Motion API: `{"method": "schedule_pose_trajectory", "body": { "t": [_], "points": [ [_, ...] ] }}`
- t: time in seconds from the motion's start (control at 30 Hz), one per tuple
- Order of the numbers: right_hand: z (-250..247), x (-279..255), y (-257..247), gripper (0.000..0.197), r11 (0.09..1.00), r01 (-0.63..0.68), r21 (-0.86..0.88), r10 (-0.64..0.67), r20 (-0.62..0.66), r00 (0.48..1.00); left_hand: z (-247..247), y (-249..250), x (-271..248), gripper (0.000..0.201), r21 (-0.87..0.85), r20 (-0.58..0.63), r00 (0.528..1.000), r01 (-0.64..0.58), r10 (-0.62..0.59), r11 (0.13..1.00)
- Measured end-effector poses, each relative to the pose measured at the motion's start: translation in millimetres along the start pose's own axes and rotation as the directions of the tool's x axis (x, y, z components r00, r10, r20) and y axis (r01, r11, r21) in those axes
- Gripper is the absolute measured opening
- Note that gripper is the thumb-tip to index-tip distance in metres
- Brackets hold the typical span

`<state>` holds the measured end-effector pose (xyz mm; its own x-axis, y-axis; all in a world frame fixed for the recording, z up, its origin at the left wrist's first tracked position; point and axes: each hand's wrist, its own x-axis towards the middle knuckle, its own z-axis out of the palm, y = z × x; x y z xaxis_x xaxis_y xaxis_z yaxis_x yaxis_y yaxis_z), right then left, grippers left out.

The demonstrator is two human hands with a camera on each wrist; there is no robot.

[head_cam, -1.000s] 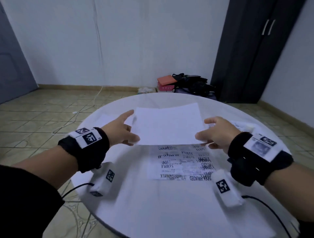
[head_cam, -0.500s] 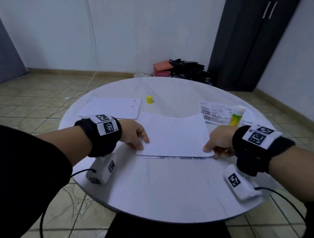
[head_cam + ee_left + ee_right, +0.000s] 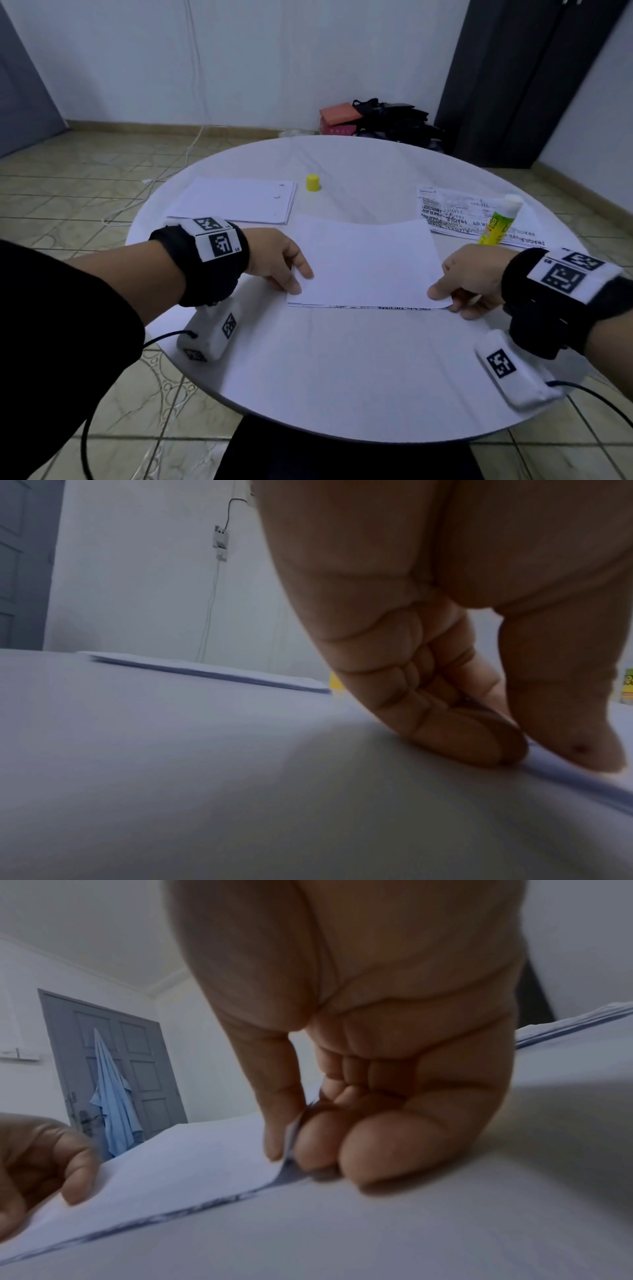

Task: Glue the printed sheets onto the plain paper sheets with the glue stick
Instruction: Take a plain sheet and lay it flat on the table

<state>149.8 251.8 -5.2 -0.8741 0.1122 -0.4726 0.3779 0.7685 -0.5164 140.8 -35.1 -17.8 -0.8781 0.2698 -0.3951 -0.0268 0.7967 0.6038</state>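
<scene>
- The plain sheet [image 3: 364, 262] lies near the middle of the round white worktop [image 3: 342, 370], covering a printed sheet [image 3: 373, 307] of which only a thin strip of black lettering shows along the near edge.
- The left hand [image 3: 277, 262] holds the plain sheet's near left corner, thumb on top and the other fingers [image 3: 445, 739] curled at the edge against the worktop.
- The right hand [image 3: 469, 281] pinches the near right corner between thumb and fingers [image 3: 387, 1153]; that corner curls up slightly off the sheet below.
- Beyond the plain sheet's far right corner lies a pile of printed sheets [image 3: 455, 212], and the uncapped glue stick [image 3: 500, 221] stands upright on it, green and yellow with a white top.
- Beyond the plain sheet's far edge, towards the left, a small yellow cap [image 3: 313, 182] stands on the worktop.
- Left of the cap, and beyond the plain sheet's far left corner, lies a stack of blank paper [image 3: 236, 202].
- Both wrists wear black bands with white coded tags, and white sensor boxes hang below them over the worktop.
- Past the worktop, a pile of dark bags [image 3: 394, 120] sits on the tiled floor beside a dark wardrobe [image 3: 513, 75].
</scene>
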Motion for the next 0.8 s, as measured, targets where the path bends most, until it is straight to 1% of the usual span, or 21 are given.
{"method": "schedule_pose_trajectory", "body": {
  "t": [0.23, 0.8],
  "points": [
    [-0.3, -3.1, -0.6, 0.034, 0.999, 0.002, 0.041, -0.002, 0.009, 1.0, 0.9, 0.9, -3.0, 0.025, 0.025, -0.017, 1.0, 0.0, 0.0, 1.0],
    [1.2, -4.8, 0.2, 0.031, 0.999, -0.001, 0.053, 0.002, -0.009, 1.0, 1.2, -0.7, -3.2, 0.026, 0.077, -0.023, 1.0, 0.0, 0.002, 0.997]
  ]
}}
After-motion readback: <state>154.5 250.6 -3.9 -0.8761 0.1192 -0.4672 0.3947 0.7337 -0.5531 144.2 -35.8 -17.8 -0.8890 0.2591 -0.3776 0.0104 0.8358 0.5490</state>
